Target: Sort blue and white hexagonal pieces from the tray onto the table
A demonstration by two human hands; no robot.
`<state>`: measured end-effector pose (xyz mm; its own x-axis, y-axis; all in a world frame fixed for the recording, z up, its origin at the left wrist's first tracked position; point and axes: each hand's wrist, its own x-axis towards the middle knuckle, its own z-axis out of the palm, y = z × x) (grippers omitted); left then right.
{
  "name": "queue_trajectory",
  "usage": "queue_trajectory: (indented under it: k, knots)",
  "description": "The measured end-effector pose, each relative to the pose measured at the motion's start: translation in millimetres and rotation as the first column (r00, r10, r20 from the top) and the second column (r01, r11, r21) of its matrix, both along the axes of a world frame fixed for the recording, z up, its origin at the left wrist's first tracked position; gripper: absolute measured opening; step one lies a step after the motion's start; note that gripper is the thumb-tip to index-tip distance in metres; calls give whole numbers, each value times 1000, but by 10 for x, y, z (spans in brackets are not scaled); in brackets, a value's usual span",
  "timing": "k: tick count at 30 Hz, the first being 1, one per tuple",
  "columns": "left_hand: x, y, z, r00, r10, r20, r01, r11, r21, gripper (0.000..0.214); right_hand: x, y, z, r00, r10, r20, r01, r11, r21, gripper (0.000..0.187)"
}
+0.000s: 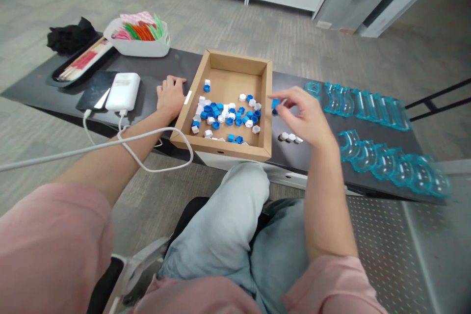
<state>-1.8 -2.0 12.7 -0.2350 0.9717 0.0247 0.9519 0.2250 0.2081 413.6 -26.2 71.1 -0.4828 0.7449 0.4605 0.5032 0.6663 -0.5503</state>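
A shallow cardboard box lies on the black table and holds several small blue and white hexagonal pieces. My right hand hovers just right of the box's right wall, fingertips pinched on a blue piece. A short row of white pieces lies on the table under that hand. My left hand rests on the table against the box's left wall, fingers curled down, nothing visible in it.
Two rows of translucent teal curved parts fill the table's right side. At left are a white power bank with cables, a dark phone, a black tray of sticks and a white bin of coloured items.
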Motion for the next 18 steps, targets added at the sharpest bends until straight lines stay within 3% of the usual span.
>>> queue_trajectory:
  k: [3, 6, 14, 18]
  knots:
    - [-18, -9, 39, 999, -8, 33, 8, 1000, -28, 76, 470, 75, -73, 987, -162, 10, 161, 986, 50, 29]
    - [-29, -17, 63, 999, 4, 51, -2, 999, -37, 75, 667, 146, -203, 966, -257, -18, 258, 966, 29, 27]
    - [-44, -3, 38, 999, 31, 38, -30, 999, -30, 75, 622, 247, -621, 951, -307, 23, 306, 933, -188, 12]
    - [-29, -10, 64, 999, 24, 23, -23, 999, -46, 78, 634, 296, -735, 943, -331, -18, 317, 917, -242, 22]
